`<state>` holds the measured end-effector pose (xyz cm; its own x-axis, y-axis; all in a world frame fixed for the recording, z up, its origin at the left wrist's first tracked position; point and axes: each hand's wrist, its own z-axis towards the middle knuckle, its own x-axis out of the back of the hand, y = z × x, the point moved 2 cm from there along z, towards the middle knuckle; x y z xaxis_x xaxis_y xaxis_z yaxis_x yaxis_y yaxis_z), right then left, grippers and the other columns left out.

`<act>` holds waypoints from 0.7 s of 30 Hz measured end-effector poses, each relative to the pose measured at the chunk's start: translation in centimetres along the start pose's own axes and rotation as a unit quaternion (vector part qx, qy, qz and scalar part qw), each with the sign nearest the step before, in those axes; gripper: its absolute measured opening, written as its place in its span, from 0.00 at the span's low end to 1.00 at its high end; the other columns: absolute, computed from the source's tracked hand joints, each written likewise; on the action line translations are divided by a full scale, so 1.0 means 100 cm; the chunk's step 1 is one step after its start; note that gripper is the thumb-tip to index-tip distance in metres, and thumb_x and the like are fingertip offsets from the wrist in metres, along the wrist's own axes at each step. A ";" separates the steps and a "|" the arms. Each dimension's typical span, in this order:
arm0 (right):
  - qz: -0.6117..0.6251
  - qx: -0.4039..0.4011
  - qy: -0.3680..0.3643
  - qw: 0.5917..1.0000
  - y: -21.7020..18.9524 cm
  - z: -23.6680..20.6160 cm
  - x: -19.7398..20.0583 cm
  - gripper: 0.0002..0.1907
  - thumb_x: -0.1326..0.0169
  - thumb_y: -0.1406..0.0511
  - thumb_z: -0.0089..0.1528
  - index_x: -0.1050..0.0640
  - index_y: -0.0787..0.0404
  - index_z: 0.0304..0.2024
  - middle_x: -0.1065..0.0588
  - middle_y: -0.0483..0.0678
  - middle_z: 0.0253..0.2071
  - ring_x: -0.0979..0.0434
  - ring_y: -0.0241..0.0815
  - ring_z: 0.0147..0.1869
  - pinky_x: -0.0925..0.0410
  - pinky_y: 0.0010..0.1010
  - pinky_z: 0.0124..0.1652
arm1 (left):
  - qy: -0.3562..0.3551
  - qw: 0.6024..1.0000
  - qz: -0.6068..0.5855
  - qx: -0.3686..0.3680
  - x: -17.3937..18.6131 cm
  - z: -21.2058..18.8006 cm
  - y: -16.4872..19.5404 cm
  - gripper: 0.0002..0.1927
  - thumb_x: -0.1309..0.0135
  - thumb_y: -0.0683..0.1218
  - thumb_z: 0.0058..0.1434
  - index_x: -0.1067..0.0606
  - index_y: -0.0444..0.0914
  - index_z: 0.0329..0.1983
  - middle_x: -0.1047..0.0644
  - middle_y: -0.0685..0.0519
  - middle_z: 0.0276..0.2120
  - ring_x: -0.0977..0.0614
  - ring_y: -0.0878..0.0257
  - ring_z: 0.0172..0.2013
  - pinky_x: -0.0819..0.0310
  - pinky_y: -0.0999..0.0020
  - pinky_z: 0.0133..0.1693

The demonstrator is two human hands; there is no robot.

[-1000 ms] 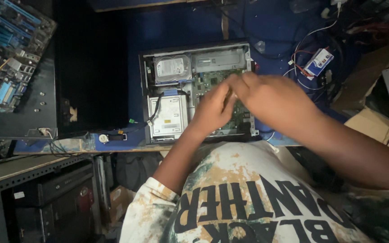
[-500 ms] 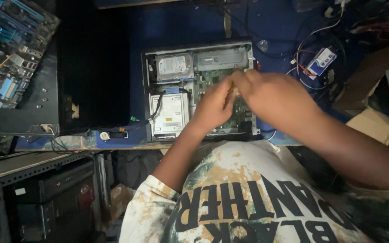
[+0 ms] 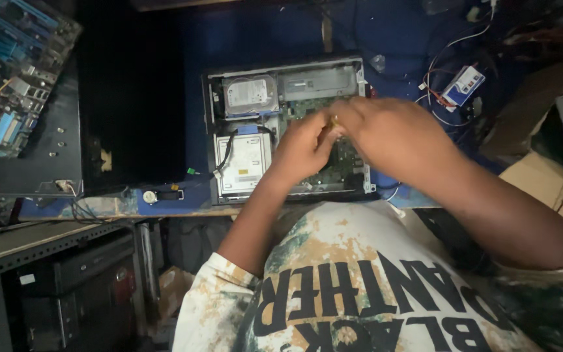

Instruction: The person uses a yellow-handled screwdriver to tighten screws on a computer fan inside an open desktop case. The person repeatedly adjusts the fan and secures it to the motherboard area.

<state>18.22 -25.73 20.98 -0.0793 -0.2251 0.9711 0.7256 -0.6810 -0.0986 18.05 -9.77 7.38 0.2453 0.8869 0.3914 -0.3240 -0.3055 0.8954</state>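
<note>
Head view: blue worktable (image 3: 281, 29), cluttered, dim room.

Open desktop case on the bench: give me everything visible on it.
The open desktop case is a slim grey metal chassis lying flat on the blue bench, side panel off. Inside, a silver hard drive sits at the far left, a white-labelled optical drive lies nearer the person, and a green motherboard fills the right half. A black cable loops beside the optical drive. The left hand and right hand meet above the board, hiding its centre.
</note>
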 end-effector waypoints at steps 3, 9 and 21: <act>-0.013 -0.050 -0.011 0.999 0.004 0.000 -0.012 0.13 0.43 0.58 0.66 0.24 0.61 0.41 0.23 0.49 0.29 0.21 0.51 0.31 0.29 0.40 0.32 | 0.006 0.999 -0.019 -0.042 -0.007 -0.003 -0.002 0.17 0.48 0.38 0.68 0.32 0.35 0.60 0.21 0.39 0.48 0.16 0.43 0.47 0.22 0.57 0.47; 0.075 -0.101 0.048 0.991 -0.004 -0.014 -0.022 0.13 0.42 0.58 0.68 0.24 0.60 0.46 0.22 0.52 0.38 0.20 0.53 0.37 0.29 0.39 0.34 | 0.016 0.998 0.010 -0.054 -0.012 -0.009 -0.005 0.21 0.47 0.38 0.67 0.33 0.34 0.62 0.23 0.38 0.51 0.21 0.38 0.52 0.25 0.52 0.51; 0.182 -0.089 0.107 0.973 -0.059 -0.051 -0.003 0.18 0.36 0.61 0.65 0.23 0.67 0.51 0.20 0.57 0.47 0.17 0.52 0.49 0.24 0.37 0.49 | -0.066 0.996 0.014 -0.050 0.024 -0.056 0.057 0.16 0.44 0.45 0.66 0.25 0.39 0.56 0.21 0.48 0.45 0.16 0.48 0.44 0.20 0.58 0.43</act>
<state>10.49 -25.16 20.12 0.0056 -0.6012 0.7991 0.6036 -0.6351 -0.4820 11.65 -7.42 12.24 0.3502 0.8236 0.4462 -0.4203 -0.2876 0.8606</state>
